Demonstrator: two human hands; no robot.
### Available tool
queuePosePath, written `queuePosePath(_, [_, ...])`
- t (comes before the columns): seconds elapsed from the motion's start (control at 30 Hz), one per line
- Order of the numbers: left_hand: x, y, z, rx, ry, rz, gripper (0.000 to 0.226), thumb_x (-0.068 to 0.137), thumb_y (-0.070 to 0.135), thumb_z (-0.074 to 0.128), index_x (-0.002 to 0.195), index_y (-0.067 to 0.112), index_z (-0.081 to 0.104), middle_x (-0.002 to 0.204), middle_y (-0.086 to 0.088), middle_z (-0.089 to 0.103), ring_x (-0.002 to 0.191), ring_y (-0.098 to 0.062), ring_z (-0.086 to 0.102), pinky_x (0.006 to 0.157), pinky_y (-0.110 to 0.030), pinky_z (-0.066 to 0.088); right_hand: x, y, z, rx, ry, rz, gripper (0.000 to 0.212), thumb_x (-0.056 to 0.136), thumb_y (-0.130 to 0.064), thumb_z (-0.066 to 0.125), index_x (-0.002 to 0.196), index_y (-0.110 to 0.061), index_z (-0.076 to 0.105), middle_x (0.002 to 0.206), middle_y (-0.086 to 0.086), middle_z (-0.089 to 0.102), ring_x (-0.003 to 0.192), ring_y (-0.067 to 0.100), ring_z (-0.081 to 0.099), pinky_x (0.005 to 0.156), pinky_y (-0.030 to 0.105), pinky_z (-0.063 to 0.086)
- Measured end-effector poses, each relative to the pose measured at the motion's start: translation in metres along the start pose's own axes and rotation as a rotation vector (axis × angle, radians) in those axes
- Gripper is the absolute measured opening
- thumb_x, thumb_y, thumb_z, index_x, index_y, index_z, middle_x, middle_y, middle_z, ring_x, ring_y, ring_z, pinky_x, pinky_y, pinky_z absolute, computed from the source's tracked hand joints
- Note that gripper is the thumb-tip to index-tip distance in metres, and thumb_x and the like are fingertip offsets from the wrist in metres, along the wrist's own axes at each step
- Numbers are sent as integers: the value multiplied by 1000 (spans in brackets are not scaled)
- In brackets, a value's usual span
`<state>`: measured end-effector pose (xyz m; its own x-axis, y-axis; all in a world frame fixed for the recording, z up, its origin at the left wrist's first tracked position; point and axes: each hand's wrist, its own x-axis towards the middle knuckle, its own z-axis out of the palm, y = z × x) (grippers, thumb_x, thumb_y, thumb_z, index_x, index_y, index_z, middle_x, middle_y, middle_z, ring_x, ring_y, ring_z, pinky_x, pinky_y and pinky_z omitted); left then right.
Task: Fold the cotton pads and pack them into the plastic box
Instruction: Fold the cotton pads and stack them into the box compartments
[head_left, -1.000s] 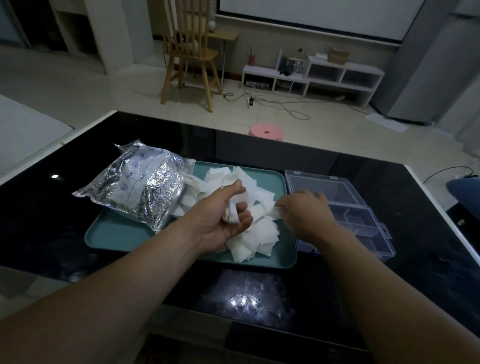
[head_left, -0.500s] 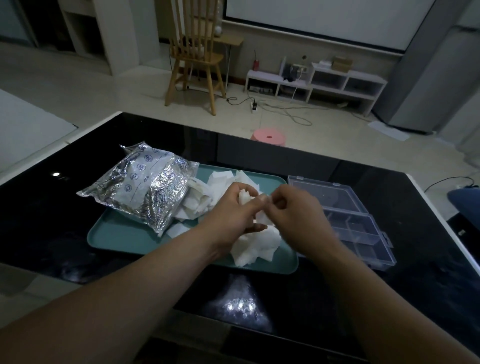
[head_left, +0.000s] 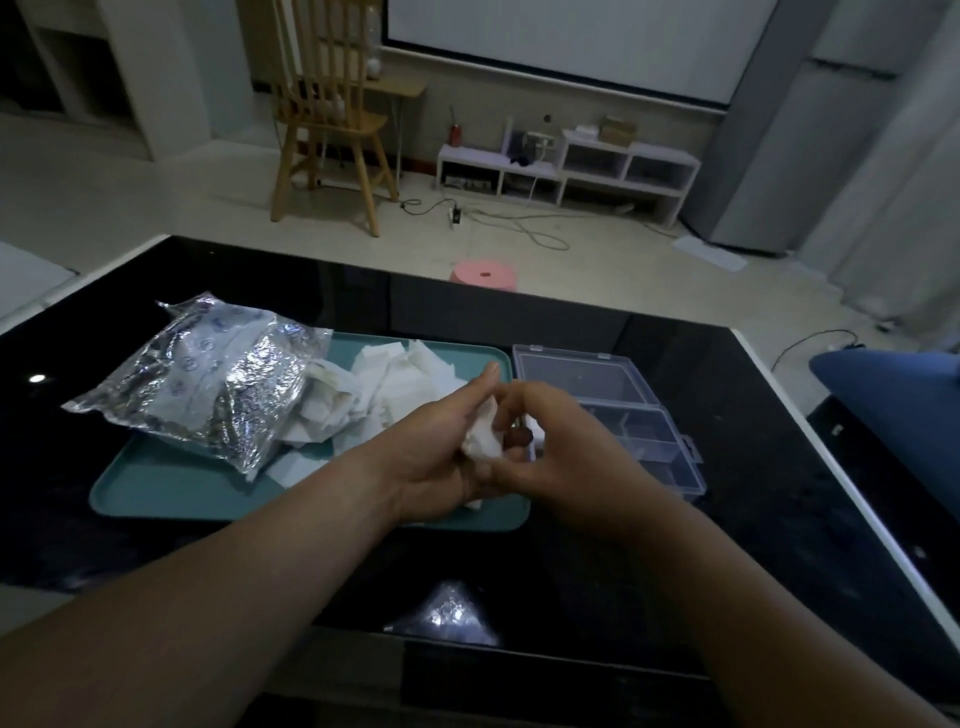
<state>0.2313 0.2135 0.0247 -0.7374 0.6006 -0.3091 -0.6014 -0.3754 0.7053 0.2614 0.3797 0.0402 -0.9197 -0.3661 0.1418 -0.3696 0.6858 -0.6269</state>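
both hands (head_left: 488, 441) pinching one pad (head_left: 483, 440) mid-fold, box (head_left: 613, 410) on the right looks empty, big pile (head_left: 400, 389) left on the tray (head_left: 171, 488)

The plastic box (head_left: 613, 410) lies open, unobstructed, right of the tray (head_left: 171, 493).

A foil bag (head_left: 208, 384) lies on a teal tray (head_left: 171, 488) on the black table (head_left: 753, 519).
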Motion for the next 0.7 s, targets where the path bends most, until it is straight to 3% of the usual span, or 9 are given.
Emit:
queuePosePath(0.1, [4,-4,7,-49,-37,-14,58,106,56,38,140,15,60,129,-17,45,106,-25,55,96,-41,49,-6,8,-12,89,23,49,38,85,-38,84,109,-26,57,121,-19,61,105,-1,61,84,17,54])
queuePosePath(0.17, [7,-8,13,-55,-25,-23,53,105,52,42,134,12,60,125,-19,51,100,-23,58,90,-36,49,-10,11,-18,150,-8,64,40,85,-31,85,109,-23,55,129,-16,60,106,4,63,85,21,57])
queuePosePath(0.23, [11,-12,16,-23,-31,-28,51,104,52,46,129,9,59,118,-18,58,99,-24,62,85,-31,51,-13,14,-18,214,-41,78,42,84,-26,86,108,-17,53,125,-7,62,100,17,67,83,33,62])
queuePosePath(0.33, [18,-18,14,7,-57,-4,61,106,53,45,144,5,51,131,-21,59,120,-30,60,97,-39,56,-12,19,-18,258,-5,40,38,85,-30,85,102,-19,52,116,2,63,100,27,68,79,49,63])
queuePosePath(0.4, [17,-16,15,24,-62,-1,56,103,56,48,136,11,59,125,-21,64,110,-29,67,89,-43,61,-11,21,-22,323,-27,42,40,84,-26,87,100,-19,51,116,3,62,100,25,69,80,47,63])
queuePosePath(0.5, [20,-16,14,43,-39,-30,50,100,60,48,114,17,69,101,-14,67,90,-24,69,70,-37,60,-10,21,-20,243,-97,57,47,79,-31,90,101,-24,49,120,-2,60,102,18,68,81,44,63])
queuePosePath(0.6, [24,-18,13,45,1,-41,54,101,61,44,116,17,71,103,-13,68,95,-25,65,76,-34,53,-6,25,-12,182,-76,48,45,76,-36,87,98,-31,48,117,-1,58,102,27,66,77,51,61])
queuePosePath(0.7, [23,-17,11,40,26,-35,53,102,59,42,115,15,69,99,-12,68,86,-22,63,77,-34,50,-4,27,-12,172,-74,41,44,78,-32,88,98,-29,48,116,-1,57,99,25,64,76,49,60])
